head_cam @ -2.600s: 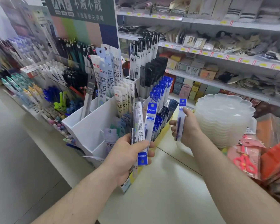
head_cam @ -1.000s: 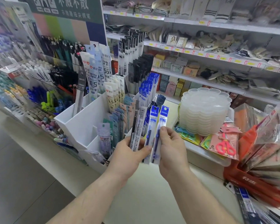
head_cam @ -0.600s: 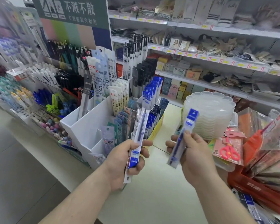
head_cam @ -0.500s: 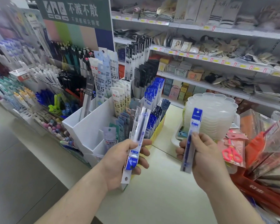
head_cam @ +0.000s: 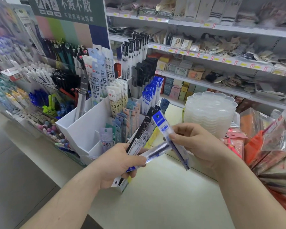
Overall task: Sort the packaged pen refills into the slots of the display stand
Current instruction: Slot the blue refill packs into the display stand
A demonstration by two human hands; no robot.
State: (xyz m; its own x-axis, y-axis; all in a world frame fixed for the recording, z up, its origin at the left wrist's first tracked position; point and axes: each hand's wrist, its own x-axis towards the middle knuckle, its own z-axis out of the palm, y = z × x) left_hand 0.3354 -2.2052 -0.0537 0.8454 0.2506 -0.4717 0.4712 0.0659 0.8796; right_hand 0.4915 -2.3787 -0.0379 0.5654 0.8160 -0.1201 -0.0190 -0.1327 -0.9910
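A single blue-headed refill packet (head_cam: 169, 138) was found pinched between thumb and fingers of the right hand (head_cam: 200, 144), held slantwise above the counter (head_cam: 155, 204), its header card uppermost and pointed toward the display stand (head_cam: 82, 129). The left hand (head_cam: 116, 164) was curled round a small fan of remaining packets (head_cam: 142, 146), among them a black-carded one and a clear one with a blue refill showing. The two lots crossed near the middle; contact between them could not be confirmed. A row of matching blue-headed packets (head_cam: 151, 91) was noted standing in a rear slot of the stand.

The packets were judged very light, thin and glossy, liable to slide within a fanned grip, and flexible except along the refill itself. A hold at mid-length, over the refill's stiff line, was judged soundest, leaving the lower end free to enter a slot.
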